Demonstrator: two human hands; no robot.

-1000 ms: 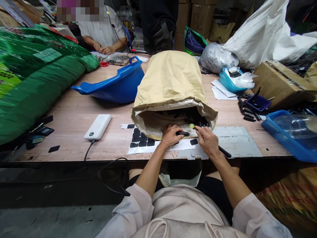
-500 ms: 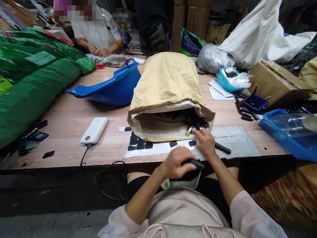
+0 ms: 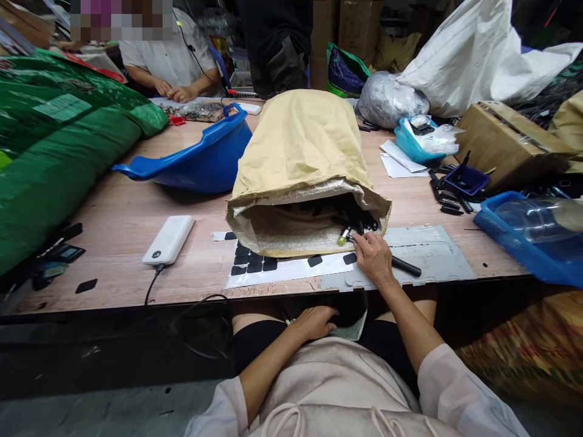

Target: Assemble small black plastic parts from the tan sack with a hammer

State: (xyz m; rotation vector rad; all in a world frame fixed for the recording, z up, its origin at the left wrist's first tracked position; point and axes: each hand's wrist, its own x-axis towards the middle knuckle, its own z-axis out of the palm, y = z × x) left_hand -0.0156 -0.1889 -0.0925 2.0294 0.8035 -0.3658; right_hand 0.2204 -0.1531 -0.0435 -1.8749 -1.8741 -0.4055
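My right hand rests at the lower right of the mouth of a beige woven sack, its fingers closed on a small silver piece with a yellow-green end. A black tube sticks out to the right from behind this hand. Dark slim pieces lie inside the sack's mouth. Below the table edge, my left hand is down at my lap, over the dark opening of a pale green-grey bag. Its fingertips are partly hidden, and I cannot make out anything in them.
A white sheet with black rounded stickers lies before the sack, beside a grey board. Left stand a white power bank and a blue basin. Another blue tray sits right. A co-worker's hands are across the table.
My left hand has dropped from near the table edge into my lap; the black piece it held no longer shows. My right hand has stayed at the sack's mouth. The view shifted slightly.
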